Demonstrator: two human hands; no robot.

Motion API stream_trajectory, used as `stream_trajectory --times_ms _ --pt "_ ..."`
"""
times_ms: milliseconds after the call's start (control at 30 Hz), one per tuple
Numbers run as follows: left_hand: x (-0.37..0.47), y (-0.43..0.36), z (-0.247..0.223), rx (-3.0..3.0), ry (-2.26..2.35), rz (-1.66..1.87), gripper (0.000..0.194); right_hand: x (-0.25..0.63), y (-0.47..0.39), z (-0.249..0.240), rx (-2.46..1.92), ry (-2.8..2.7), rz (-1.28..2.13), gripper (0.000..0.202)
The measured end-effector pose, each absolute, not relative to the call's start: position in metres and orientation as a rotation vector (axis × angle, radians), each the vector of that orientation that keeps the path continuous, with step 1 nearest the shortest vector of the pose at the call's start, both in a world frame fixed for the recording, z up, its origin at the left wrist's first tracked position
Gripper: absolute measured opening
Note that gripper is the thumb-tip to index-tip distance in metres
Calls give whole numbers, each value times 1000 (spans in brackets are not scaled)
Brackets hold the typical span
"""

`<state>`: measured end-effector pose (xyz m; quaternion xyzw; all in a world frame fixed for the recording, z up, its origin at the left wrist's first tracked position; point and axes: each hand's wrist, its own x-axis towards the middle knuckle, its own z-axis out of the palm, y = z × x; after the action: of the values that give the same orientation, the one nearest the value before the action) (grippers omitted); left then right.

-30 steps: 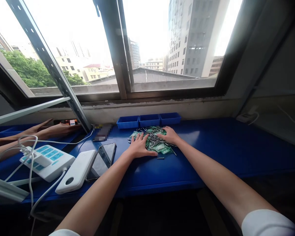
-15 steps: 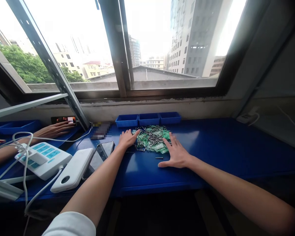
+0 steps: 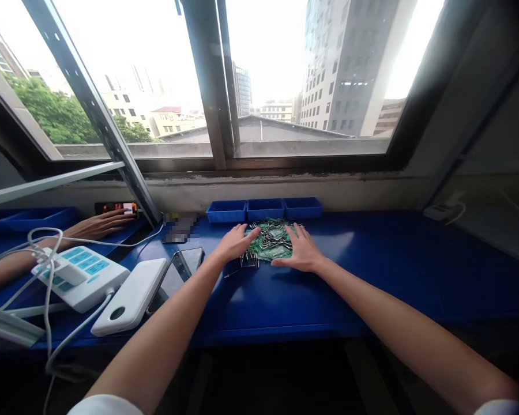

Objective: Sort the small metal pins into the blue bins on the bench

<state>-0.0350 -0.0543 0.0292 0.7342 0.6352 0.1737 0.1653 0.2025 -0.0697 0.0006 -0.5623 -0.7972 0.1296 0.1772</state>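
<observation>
A pile of metal screws and green packets (image 3: 272, 239) lies on the blue table (image 3: 384, 265). At the pile's left edge is my left hand (image 3: 234, 242), its fingers apart and touching the pile. My right hand (image 3: 301, 249) rests against the right side with its fingers spread and its thumb along the near edge. Neither hand grips anything. A few loose screws (image 3: 249, 259) lie just in front of the pile, near my left wrist. Three joined blue bins (image 3: 264, 210) stand right behind the pile.
To the left lie a phone (image 3: 184, 265), a white power bank (image 3: 132, 297) and a power strip (image 3: 84, 276) with cables. Another person's hand (image 3: 108, 223) touches a phone beyond the metal post (image 3: 134, 178). A window stands behind the table.
Both hands have moved closer together around the pile, my right hand inward and away from me. The pile is more compact, and the single screw near my right thumb no longer shows there.
</observation>
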Motion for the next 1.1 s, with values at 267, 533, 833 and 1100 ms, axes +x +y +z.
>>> stream_trajectory --times_ms 267,533,833,1100 --pt "-53 -126 9 2182 1908 283 102 242 -9 3 -1603 -1975 539 94" --pt "-16 -83 2 2333 1742 302 108 218 31 -9 -1722 -1981 504 91" --pt "-21 -57 4 2265 1665 789 66 201 15 -7 -1772 -1978 414 86" --pt "-27 -3 11 1830 1797 895 61 199 7 -4 -1787 -1959 452 86"
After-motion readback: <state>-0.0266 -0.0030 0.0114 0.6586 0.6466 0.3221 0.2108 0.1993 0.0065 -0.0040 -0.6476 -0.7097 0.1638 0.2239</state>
